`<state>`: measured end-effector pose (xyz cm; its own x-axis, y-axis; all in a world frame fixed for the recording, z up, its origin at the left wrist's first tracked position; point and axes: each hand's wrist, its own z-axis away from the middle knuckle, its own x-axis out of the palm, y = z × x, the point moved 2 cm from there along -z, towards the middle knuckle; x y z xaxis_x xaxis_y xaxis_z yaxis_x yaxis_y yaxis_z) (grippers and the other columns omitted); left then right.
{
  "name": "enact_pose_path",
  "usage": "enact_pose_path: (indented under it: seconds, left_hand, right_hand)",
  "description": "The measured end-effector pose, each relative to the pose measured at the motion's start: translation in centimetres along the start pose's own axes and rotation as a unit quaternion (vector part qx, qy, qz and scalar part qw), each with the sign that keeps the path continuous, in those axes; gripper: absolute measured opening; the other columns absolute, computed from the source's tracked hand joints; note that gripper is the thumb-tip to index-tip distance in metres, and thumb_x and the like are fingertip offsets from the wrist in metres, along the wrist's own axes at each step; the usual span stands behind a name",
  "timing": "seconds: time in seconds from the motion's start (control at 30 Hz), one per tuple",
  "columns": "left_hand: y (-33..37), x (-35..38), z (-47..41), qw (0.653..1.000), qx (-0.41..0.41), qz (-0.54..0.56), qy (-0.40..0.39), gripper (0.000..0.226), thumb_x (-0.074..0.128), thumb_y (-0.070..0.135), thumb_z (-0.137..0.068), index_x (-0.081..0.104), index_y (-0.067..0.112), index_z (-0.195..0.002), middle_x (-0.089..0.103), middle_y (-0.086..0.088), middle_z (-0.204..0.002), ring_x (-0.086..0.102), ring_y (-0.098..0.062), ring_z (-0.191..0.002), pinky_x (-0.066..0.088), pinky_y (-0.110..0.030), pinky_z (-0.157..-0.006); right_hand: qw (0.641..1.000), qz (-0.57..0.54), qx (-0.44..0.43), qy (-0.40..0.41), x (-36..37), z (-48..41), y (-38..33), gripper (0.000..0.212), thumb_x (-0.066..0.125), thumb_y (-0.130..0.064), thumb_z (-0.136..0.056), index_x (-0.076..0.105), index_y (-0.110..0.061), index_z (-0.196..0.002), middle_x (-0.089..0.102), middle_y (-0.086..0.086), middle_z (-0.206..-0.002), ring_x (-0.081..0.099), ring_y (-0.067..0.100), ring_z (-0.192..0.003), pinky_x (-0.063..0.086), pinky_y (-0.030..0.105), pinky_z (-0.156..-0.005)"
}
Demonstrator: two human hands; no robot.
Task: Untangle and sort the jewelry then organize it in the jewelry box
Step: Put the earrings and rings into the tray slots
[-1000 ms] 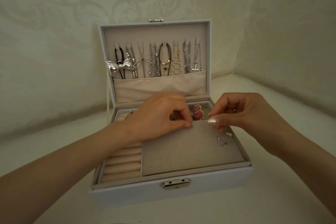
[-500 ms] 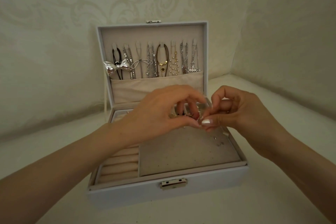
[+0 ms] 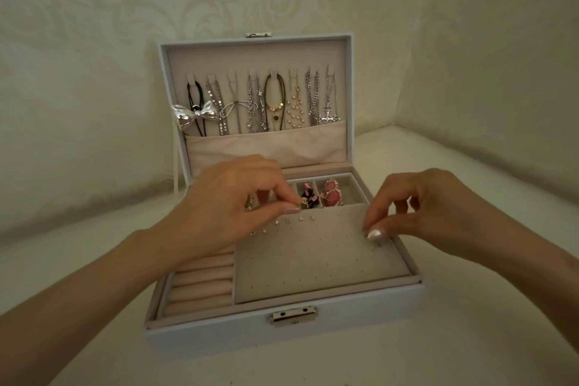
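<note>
**White box open, both hands at the earring pad**

White, smooth-skinned and rectangular, the jewelry box [image 3: 282,332] sits on cream damask-patterned cloth. Its long side runs left to right and its metal latch [image 3: 293,315] faces the person. The lid [image 3: 253,53] stands upright at the far edge. Inside it, necklaces [image 3: 275,103] of chain, bead and cord hang straight down from hooks into a soft beige pocket [image 3: 266,147]. A shiny silver bow [image 3: 194,114] hangs at the left.

The tray holds a velvety perforated earring pad [image 3: 313,260], padded ring rolls [image 3: 200,288] to its left, and pink round earrings [image 3: 332,194] in a far compartment. A row of studs [image 3: 288,221] slants along the pad's far edge.

The left hand [image 3: 232,207] presses thumb to forefinger at that row's end; what lies between them is too small to tell. The right hand [image 3: 432,213] pinches a tiny stud [image 3: 366,231] at the pad's right edge.
</note>
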<state>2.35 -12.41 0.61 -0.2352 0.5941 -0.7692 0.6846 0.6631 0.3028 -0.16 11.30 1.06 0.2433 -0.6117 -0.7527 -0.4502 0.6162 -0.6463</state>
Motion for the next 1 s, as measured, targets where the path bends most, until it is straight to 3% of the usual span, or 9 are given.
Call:
enact_pose_path:
  seconds: [0.1,0.23,0.5,0.67,0.8,1.0]
  left_hand:
    - [-0.8,0.1,1.0,1.0,-0.01,-0.015,-0.013,0.02,0.06,0.043,-0.082,0.072,0.028,-0.083,0.063,0.015,-0.077,0.057,-0.005,-0.075,0.052,-0.038,-0.063]
    - [-1.3,0.3,1.4,0.999,-0.028,-0.015,-0.02,0.017,0.059,0.047,-0.08,0.069,0.033,-0.084,0.062,0.019,-0.08,0.055,-0.002,-0.077,0.051,-0.039,-0.061]
    - [-0.7,0.7,0.8,0.998,-0.01,-0.056,-0.04,0.023,0.057,0.044,-0.081,0.072,0.027,-0.079,0.062,0.017,-0.079,0.054,0.001,-0.077,0.049,-0.033,-0.063]
    - [-0.3,0.8,0.5,0.996,0.01,-0.075,-0.047,0.023,0.057,0.043,-0.081,0.072,0.026,-0.077,0.061,0.018,-0.078,0.053,0.001,-0.076,0.047,-0.029,-0.062]
    - [0.0,0.8,0.4,0.993,0.037,-0.099,-0.047,0.019,0.058,0.038,-0.082,0.071,0.025,-0.076,0.061,0.017,-0.078,0.053,0.0,-0.076,0.047,-0.026,-0.06]
    - [0.2,0.9,0.7,0.995,0.038,-0.083,-0.05,0.017,0.061,0.038,-0.081,0.072,0.025,-0.079,0.063,0.016,-0.08,0.055,0.0,-0.078,0.049,-0.027,-0.062]
  right_hand:
    - [1.0,-0.005,-0.009,-0.007,0.5,-0.2,-0.2,0.023,0.086,-0.022,-0.06,0.071,-0.04,-0.058,0.063,-0.021,-0.07,0.048,0.004,-0.064,0.04,0.019,-0.06]
    - [1.0,0.006,-0.017,0.003,0.8,-0.5,-0.3,0.026,0.085,-0.022,-0.061,0.068,-0.04,-0.054,0.062,-0.022,-0.07,0.049,0.003,-0.068,0.042,0.023,-0.065]
    - [0.995,0.078,-0.055,-0.026,1.2,-0.8,-0.3,0.01,0.078,-0.031,-0.072,0.069,-0.034,-0.07,0.058,-0.014,-0.072,0.046,0.002,-0.079,0.04,0.024,-0.072]
    - [0.998,0.006,-0.061,-0.002,0.7,-0.8,-0.5,0.014,0.077,-0.019,-0.074,0.07,-0.03,-0.068,0.065,-0.02,-0.069,0.057,0.0,-0.069,0.043,0.014,-0.062]
    - [0.993,-0.1,-0.057,0.005,0.6,-0.8,-1.2,0.014,0.078,-0.009,-0.072,0.07,-0.019,-0.067,0.07,-0.009,-0.066,0.059,-0.001,-0.059,0.048,0.014,-0.058]
    - [0.981,-0.183,-0.064,0.004,0.8,-0.7,-1.7,0.014,0.077,-0.003,-0.07,0.071,-0.015,-0.067,0.071,-0.003,-0.068,0.062,0.007,-0.063,0.05,0.014,-0.061]
